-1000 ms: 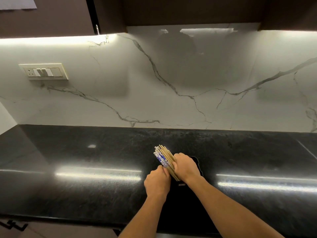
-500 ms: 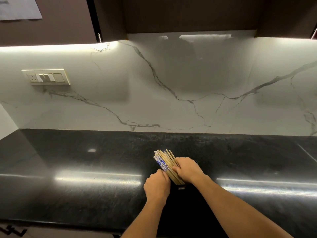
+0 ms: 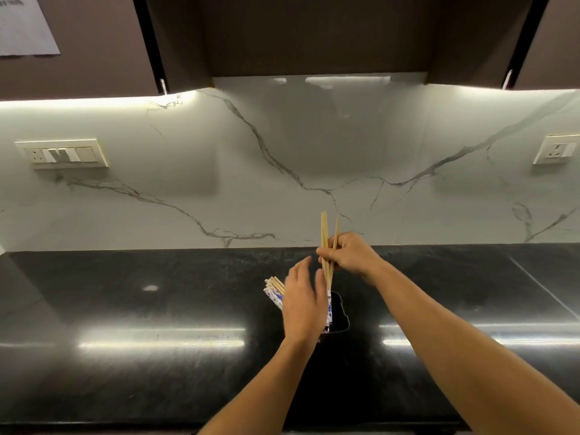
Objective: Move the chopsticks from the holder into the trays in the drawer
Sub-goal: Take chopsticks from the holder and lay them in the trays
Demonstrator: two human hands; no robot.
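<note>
Your right hand (image 3: 348, 254) pinches a few chopsticks (image 3: 324, 233) between thumb and curled fingers and holds them almost upright, plain wooden ends up in front of the wall (image 3: 219, 183). Their blue-and-white patterned lower ends reach down to the mouth of the holder (image 3: 340, 312); you cannot tell from here whether the tips are clear of it. The holder is black and stands on the black bench (image 3: 125, 293) near the middle of its width, about midway between its front and back edges, so its outline is hard to pick out. Your left hand (image 3: 303, 306) is spread, fingers straight and loosely apart, gripping nothing, its thumb just beside the held chopsticks. It covers most of the holder and of a bundle (image 3: 274, 288) of more chopsticks that leans out to the left, their ends showing past your knuckles. A switch plate (image 3: 62, 153) sits on the wall at the left and a socket (image 3: 557, 149) at the right, under dark cabinets (image 3: 314, 32) with a paper (image 3: 22, 23) on the leftmost door.
</note>
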